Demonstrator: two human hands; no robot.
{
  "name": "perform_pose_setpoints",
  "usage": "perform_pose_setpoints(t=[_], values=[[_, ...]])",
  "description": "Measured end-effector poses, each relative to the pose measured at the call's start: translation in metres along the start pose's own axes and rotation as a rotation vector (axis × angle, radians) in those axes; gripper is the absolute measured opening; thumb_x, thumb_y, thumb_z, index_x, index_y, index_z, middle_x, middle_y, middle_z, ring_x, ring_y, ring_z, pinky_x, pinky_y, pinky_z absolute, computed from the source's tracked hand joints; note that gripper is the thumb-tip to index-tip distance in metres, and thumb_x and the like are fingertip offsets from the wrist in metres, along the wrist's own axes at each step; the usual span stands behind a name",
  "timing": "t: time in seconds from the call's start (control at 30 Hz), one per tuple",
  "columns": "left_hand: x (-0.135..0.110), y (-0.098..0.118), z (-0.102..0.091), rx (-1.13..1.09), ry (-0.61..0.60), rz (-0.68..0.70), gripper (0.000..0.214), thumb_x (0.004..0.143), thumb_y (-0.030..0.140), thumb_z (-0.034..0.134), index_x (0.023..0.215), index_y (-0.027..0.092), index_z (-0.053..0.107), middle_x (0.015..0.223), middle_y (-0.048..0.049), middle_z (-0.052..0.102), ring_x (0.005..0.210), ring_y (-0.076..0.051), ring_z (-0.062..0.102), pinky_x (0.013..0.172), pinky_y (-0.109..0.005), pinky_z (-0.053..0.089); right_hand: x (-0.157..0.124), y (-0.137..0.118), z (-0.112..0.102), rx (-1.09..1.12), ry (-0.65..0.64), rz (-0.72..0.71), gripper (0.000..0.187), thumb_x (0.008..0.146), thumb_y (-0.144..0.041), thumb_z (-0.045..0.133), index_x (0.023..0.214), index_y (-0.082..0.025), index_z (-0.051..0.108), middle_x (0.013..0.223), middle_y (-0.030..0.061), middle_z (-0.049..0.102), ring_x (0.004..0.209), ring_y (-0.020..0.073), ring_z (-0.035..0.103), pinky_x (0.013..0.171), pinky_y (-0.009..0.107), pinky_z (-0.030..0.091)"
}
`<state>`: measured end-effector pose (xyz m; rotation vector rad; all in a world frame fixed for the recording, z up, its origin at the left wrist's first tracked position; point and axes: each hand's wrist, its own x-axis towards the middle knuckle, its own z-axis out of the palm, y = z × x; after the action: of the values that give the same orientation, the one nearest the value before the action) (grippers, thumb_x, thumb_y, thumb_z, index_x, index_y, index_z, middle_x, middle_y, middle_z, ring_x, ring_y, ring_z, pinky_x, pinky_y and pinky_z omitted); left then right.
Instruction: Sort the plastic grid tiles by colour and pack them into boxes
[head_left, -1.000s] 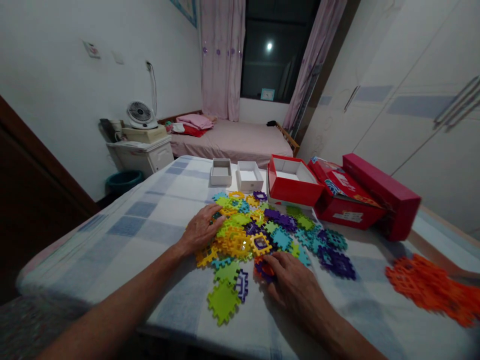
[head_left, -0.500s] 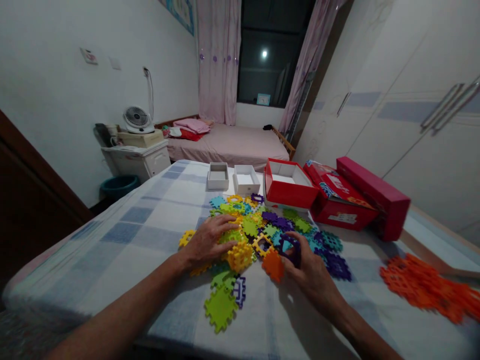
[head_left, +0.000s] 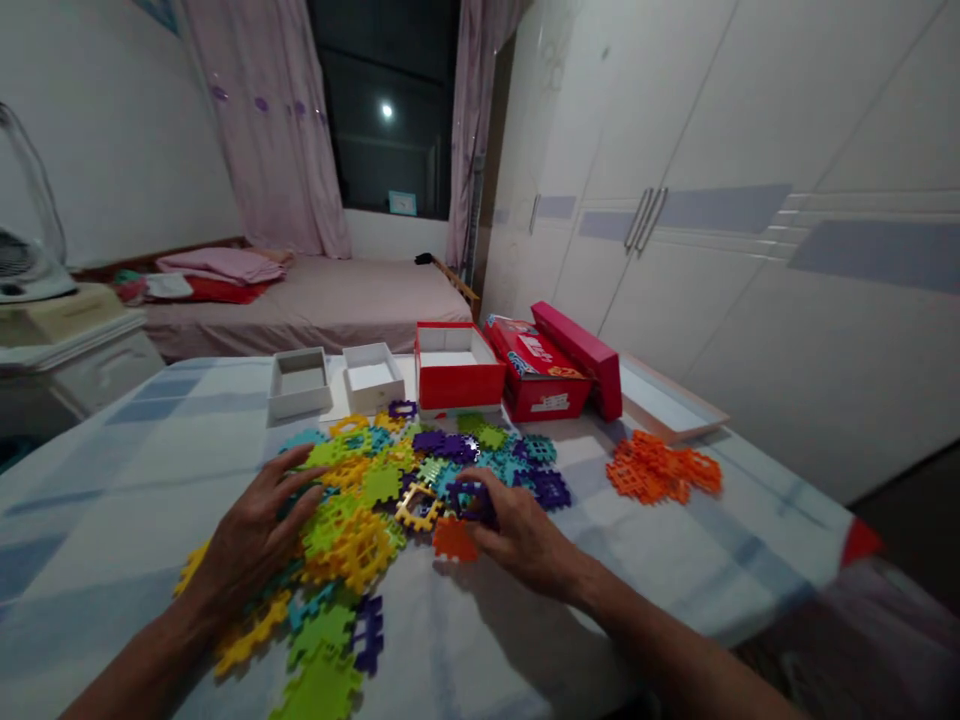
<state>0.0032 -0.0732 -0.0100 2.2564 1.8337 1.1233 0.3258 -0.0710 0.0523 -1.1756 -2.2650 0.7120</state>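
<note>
A heap of coloured interlocking plastic tiles (head_left: 375, 480) in yellow, green, teal and purple lies on the checked tablecloth (head_left: 112, 480). My left hand (head_left: 251, 535) rests flat on the heap's left side with fingers spread. My right hand (head_left: 517, 530) is curled around a purple tile (head_left: 469, 497) and an orange tile (head_left: 452, 538) at the heap's right edge. A separate heap of orange tiles (head_left: 660, 470) lies further right.
Two small white boxes (head_left: 300, 380) and an open red box (head_left: 457, 370) stand behind the heap, with more red boxes (head_left: 555, 365) and a flat lid (head_left: 664, 400) to the right. A bed (head_left: 315, 300), a bedside cabinet (head_left: 67, 340) and wardrobe doors (head_left: 712, 250) surround the table.
The view has swung right, bringing the orange heap nearer the middle. My right hand lifted an orange and a purple tile from the heap's edge; my left hand stayed pressed on the heap.
</note>
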Motion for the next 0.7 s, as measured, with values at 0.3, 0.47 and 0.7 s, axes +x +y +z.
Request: perform_pose_setpoints(t=[0.3, 0.47, 0.7], values=[[-0.001, -0.006, 0.003, 0.01, -0.003, 0.003, 0.036, 0.088, 0.047, 0.038, 0.106, 0.026, 0.06, 0.134, -0.0072, 0.046, 0.123, -0.028, 0.047, 0.107, -0.048, 0.037, -0.031, 0.106, -0.123, -0.414, 0.492, 0.431, 0.027, 0.078, -0.034, 0.05, 0.097, -0.016, 0.059, 0.076, 0.004, 0.063, 0.07, 0.0179, 0.058, 0.061, 0.026, 0.04], [0.001, -0.008, 0.005, 0.012, 0.016, 0.004, 0.037, 0.087, 0.048, 0.039, 0.103, 0.024, 0.063, 0.132, -0.0082, 0.048, 0.121, -0.03, 0.049, 0.105, -0.05, 0.039, -0.044, 0.167, -0.154, -0.601, 0.376, 0.605, 0.029, 0.081, -0.03, 0.047, 0.103, -0.015, 0.059, 0.079, 0.0067, 0.064, 0.074, 0.0188, 0.06, 0.061, 0.025, 0.038], [0.001, 0.0, 0.001, 0.018, 0.002, -0.029, 0.039, 0.089, 0.047, 0.037, 0.104, 0.021, 0.063, 0.132, -0.0096, 0.048, 0.122, -0.026, 0.048, 0.106, -0.045, 0.037, -0.044, 0.169, -0.153, -0.762, 0.495, 0.604, 0.028, 0.088, -0.032, 0.033, 0.091, -0.016, 0.055, 0.087, 0.0131, 0.063, 0.074, 0.0207, 0.058, 0.061, 0.029, 0.035]])
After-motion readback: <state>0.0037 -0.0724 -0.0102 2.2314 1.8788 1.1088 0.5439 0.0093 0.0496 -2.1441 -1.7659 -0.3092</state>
